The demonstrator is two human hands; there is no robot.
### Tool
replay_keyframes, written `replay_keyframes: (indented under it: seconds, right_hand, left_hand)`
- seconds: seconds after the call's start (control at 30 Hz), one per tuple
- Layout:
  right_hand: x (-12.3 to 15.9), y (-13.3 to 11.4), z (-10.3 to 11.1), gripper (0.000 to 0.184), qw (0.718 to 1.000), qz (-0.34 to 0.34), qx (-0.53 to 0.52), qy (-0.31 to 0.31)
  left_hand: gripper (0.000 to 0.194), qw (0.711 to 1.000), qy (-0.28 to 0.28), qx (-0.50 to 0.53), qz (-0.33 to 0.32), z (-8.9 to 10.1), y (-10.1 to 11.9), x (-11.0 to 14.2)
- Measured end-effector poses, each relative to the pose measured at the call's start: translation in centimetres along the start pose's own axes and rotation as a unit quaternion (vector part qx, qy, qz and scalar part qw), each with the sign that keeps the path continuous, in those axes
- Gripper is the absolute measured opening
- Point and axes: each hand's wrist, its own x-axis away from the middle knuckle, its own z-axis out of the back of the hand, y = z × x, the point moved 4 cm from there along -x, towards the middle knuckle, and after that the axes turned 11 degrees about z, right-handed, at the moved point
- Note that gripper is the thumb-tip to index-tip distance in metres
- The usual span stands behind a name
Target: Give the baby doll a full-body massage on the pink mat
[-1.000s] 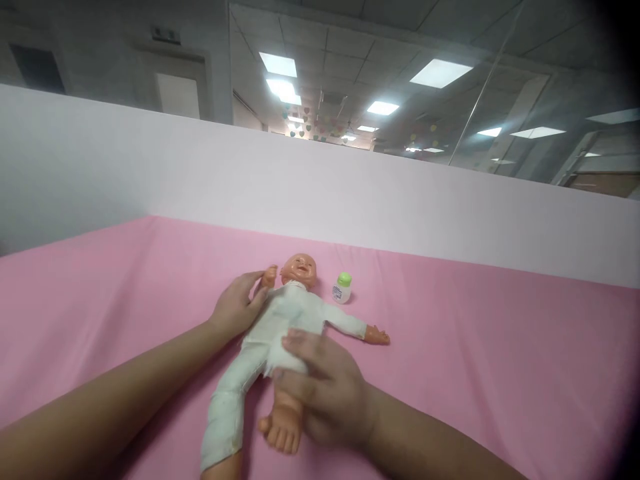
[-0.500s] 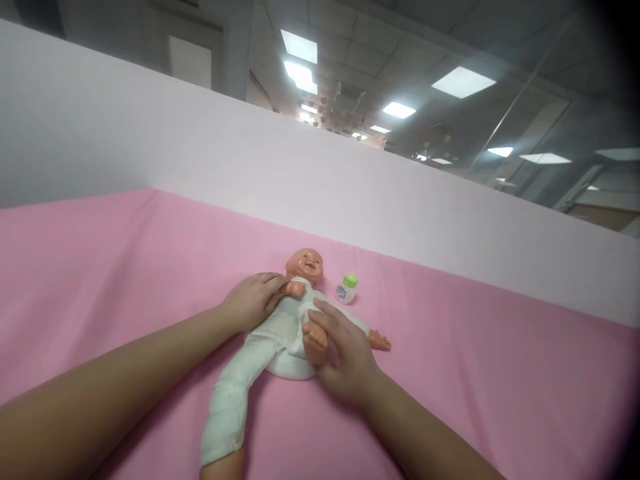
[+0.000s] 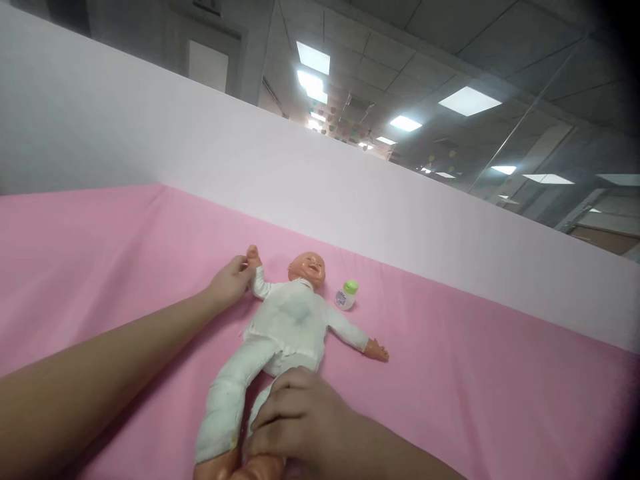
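A baby doll (image 3: 295, 313) with a bald head and a white cloth body lies on its back on the pink sheet. Its head points toward the white wall. My left hand (image 3: 233, 283) grips the doll's arm (image 3: 259, 281) at the wrist, bent up beside the head. Across the lower body, my right hand (image 3: 305, 420) wraps over the doll's leg (image 3: 257, 407), hiding much of it, with the foot partly visible below. The doll's other arm lies stretched out to the right, untouched. A small clear bottle (image 3: 346, 295) with a green cap stands by the doll's head.
The pink sheet (image 3: 475, 373) covers the surface, with some creases. A white wall (image 3: 280, 173) rises along the far side. Beyond it are a door and lit ceiling panels (image 3: 470, 101).
The doll's arm has swung from its chest out to the upper left with my left hand. My right hand has brought the raised leg down from the belly toward me.
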Motion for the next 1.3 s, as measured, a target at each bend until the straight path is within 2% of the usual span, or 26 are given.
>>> replay_keyframes:
  seconds: [0.07,0.13,0.2,0.27,0.33,0.47,0.5,0.57,0.63,0.7,0.73,0.8,0.83,0.9,0.97,1.07,1.13,1.2,1.23,1.3]
  right_hand:
    - [0.0,0.0,1.3,0.033,0.997,-0.023,0.019,0.067]
    - [0.4,0.3,2.9,0.038,0.987,-0.049,0.058,0.140]
    - [1.4,1.0,4.2,0.043,0.971,-0.074,0.114,0.195]
    - [2.8,2.4,5.1,0.046,0.952,-0.113,0.165,0.232]
    - [4.3,4.2,5.7,0.042,0.933,-0.178,0.187,0.250]
    - [6.5,8.0,5.7,0.044,0.897,-0.351,0.079,0.255]
    - [6.8,8.5,5.6,0.047,0.887,-0.379,0.047,0.262]
    - [7.0,8.9,5.6,0.051,0.877,-0.393,0.029,0.277]
    - [6.6,8.3,5.8,0.048,0.890,-0.356,0.071,0.275]
    - [5.7,6.8,6.0,0.045,0.913,-0.286,0.123,0.264]
    - [5.1,5.8,6.0,0.045,0.924,-0.244,0.138,0.258]
    - [3.7,3.6,5.6,0.047,0.945,-0.166,0.140,0.246]
    - [3.0,2.5,5.2,0.047,0.954,-0.137,0.125,0.237]
    - [1.7,0.8,4.0,0.044,0.973,-0.101,0.069,0.196]
    - [0.9,-0.2,2.3,0.036,0.990,-0.079,0.006,0.113]
    - [0.3,-1.0,0.7,0.024,0.998,-0.034,-0.052,0.004]
    - [0.0,-1.1,0.7,0.020,0.998,0.000,-0.061,-0.017]
    - [-0.2,-1.3,1.2,0.020,0.999,0.023,-0.049,0.003]
    - [-0.3,-1.4,1.6,0.021,0.999,0.027,-0.032,0.033]
    - [-0.2,-1.5,2.5,0.025,0.992,0.010,0.021,0.126]
  left_hand:
    - [0.044,0.983,-0.018,-0.128,-0.128,-1.1,1.6,1.7]
    - [0.046,0.936,-0.048,-0.241,-0.253,-2.7,2.8,3.4]
    - [0.047,0.891,-0.068,-0.316,-0.319,-4.2,3.3,4.4]
    - [0.049,0.866,-0.075,-0.364,-0.336,-5.1,3.2,4.6]
    - [0.050,0.859,-0.079,-0.384,-0.329,-5.4,3.1,4.3]
    - [0.048,0.867,-0.088,-0.372,-0.320,-5.2,3.0,3.9]
    - [0.047,0.870,-0.088,-0.365,-0.319,-5.2,3.0,4.0]
    - [0.045,0.880,-0.082,-0.344,-0.316,-5.1,3.1,4.1]
    - [0.044,0.900,-0.075,-0.304,-0.303,-4.9,3.0,4.0]
    - [0.042,0.934,-0.062,-0.234,-0.261,-4.6,2.6,3.4]
    - [0.041,0.956,-0.052,-0.186,-0.222,-4.2,2.2,2.8]
    - [0.036,0.994,-0.021,-0.043,-0.103,-3.2,0.9,1.3]
    - [0.034,0.999,-0.005,0.033,-0.040,-2.7,0.2,0.6]
    - [0.029,0.987,0.017,0.150,0.049,-1.9,-0.8,-0.4]
    - [0.026,0.977,0.026,0.199,0.075,-1.1,-1.0,-0.9]
    - [0.023,0.973,0.040,0.217,0.070,-0.1,-0.4,-0.6]
    - [0.022,0.982,0.050,0.180,0.038,0.3,0.3,0.2]
    - [0.026,0.994,0.044,0.096,-0.028,0.2,1.2,1.3]
    - [0.031,0.996,0.035,0.029,-0.079,-0.2,1.8,1.9]
    - [0.043,0.973,0.008,-0.119,-0.199,-1.5,2.9,3.3]
